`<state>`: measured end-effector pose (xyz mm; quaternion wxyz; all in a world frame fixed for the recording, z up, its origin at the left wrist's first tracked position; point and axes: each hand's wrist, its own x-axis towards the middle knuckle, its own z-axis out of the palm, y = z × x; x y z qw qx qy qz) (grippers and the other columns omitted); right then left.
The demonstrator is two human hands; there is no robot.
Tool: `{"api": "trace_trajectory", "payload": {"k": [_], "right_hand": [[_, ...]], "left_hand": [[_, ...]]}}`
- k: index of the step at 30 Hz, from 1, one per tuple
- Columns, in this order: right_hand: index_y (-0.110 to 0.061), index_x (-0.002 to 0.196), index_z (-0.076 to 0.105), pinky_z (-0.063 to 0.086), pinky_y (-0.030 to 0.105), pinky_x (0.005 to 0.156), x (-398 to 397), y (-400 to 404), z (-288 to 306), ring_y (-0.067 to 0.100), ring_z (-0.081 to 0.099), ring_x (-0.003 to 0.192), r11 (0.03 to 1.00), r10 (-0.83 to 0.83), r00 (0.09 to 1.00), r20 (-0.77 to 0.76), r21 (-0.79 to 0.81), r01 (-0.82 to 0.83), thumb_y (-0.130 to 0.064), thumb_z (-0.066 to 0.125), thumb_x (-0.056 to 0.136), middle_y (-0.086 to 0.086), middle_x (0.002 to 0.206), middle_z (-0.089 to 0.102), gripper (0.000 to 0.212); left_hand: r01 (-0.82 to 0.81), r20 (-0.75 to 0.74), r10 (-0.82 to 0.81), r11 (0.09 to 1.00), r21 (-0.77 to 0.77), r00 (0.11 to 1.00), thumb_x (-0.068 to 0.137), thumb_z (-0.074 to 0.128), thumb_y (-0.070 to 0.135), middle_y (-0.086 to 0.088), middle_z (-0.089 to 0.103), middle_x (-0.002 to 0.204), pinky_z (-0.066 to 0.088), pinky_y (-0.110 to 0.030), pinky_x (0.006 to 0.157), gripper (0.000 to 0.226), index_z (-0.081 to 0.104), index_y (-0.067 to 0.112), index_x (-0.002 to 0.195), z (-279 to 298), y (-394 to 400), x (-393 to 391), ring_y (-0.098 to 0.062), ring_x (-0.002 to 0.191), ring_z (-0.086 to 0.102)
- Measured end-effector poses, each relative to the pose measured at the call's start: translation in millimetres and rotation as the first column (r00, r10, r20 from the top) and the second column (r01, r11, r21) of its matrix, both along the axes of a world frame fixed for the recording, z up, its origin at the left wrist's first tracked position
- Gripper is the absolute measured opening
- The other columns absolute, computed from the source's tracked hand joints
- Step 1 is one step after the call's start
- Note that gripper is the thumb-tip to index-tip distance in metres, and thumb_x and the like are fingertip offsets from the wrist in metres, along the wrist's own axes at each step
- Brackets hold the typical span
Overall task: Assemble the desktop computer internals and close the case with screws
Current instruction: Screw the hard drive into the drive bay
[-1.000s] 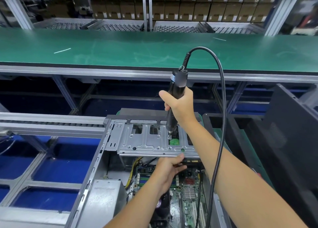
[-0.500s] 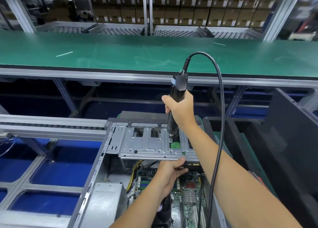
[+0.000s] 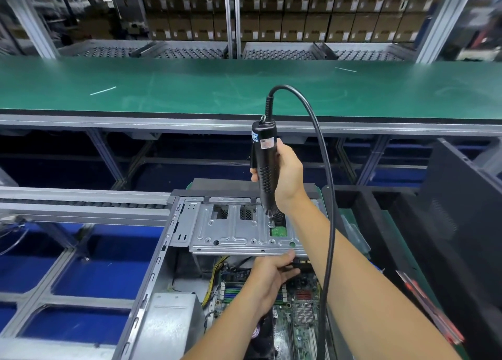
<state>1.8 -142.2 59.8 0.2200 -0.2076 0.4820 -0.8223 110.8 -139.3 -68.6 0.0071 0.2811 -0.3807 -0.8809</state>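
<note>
An open computer case [image 3: 152,281] lies in front of me with its motherboard [image 3: 301,316] exposed. A silver drive cage [image 3: 233,232] spans the case's far end. My right hand [image 3: 289,177] grips a black electric screwdriver [image 3: 264,164] held upright, its bit down on the cage top beside a small green board [image 3: 279,231]. My left hand [image 3: 267,278] holds the cage's near edge from below, thumb on the rim, fingers tucked under it. The screw under the bit is too small to see.
A grey power supply [image 3: 169,324] sits in the case's near left corner. The screwdriver's black cable [image 3: 324,196] arcs over my right forearm. A dark case panel [image 3: 461,224] leans at the right. A green conveyor belt [image 3: 190,88] runs across behind, roller rails [image 3: 81,199] at the left.
The screwdriver stays with its bit on the same spot of the cage. My left hand keeps its hold on the cage edge. Only the camera view has shifted slightly.
</note>
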Motion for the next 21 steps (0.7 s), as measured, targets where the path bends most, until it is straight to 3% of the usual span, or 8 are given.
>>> {"api": "trace_trajectory", "payload": {"k": [5, 10, 15, 21], "right_hand": [[-0.011, 0.092, 0.064, 0.050, 0.028, 0.052, -1.8, 4.4, 5.7, 0.019, 0.058, 0.061, 0.999, -0.023, 0.999, 0.022, 0.029, 0.023, -0.054, 0.040, 0.097, 0.007, 0.075, 0.060, 0.050], [-0.007, 0.093, 0.062, 0.050, 0.026, 0.051, -2.9, 4.9, 7.1, 0.018, 0.058, 0.059, 0.999, -0.046, 0.995, 0.085, 0.021, 0.044, -0.045, 0.038, 0.103, 0.008, 0.076, 0.061, 0.045], [-0.011, 0.084, 0.064, 0.051, 0.025, 0.051, -3.5, 5.2, 7.2, 0.017, 0.059, 0.057, 0.999, -0.037, 0.996, 0.079, 0.030, 0.034, -0.042, 0.036, 0.103, 0.003, 0.068, 0.064, 0.046], [-0.005, 0.095, 0.066, 0.049, 0.028, 0.057, -8.1, 11.0, 7.5, 0.018, 0.059, 0.062, 0.999, 0.041, 0.996, 0.077, -0.033, -0.039, -0.029, 0.028, 0.100, 0.011, 0.082, 0.071, 0.045]], "left_hand": [[0.002, 0.017, -0.002, 1.000, -0.012, 1.000, 0.088, 0.064, 0.003, -0.026, 0.057, 0.124, 0.053, -0.031, 0.079, 0.033, 0.060, -0.018, 0.112, 2.3, 0.9, 0.3, -0.029, 0.104, 0.054], [0.003, 0.024, -0.003, 1.000, -0.013, 1.000, 0.088, 0.063, 0.003, -0.026, 0.057, 0.124, 0.053, -0.032, 0.080, 0.032, 0.060, -0.018, 0.113, 3.5, 1.4, 0.8, -0.029, 0.104, 0.053], [-0.005, 0.040, 0.006, 1.000, -0.020, 0.999, 0.088, 0.065, 0.004, -0.021, 0.055, 0.112, 0.053, -0.031, 0.081, 0.036, 0.058, -0.019, 0.114, 3.2, 1.2, 0.8, -0.029, 0.099, 0.051], [0.006, 0.037, -0.005, 1.000, -0.013, 0.999, 0.087, 0.065, 0.004, -0.021, 0.057, 0.112, 0.055, -0.032, 0.081, 0.029, 0.062, -0.014, 0.109, 3.9, 1.5, 0.7, -0.029, 0.100, 0.052]]}}
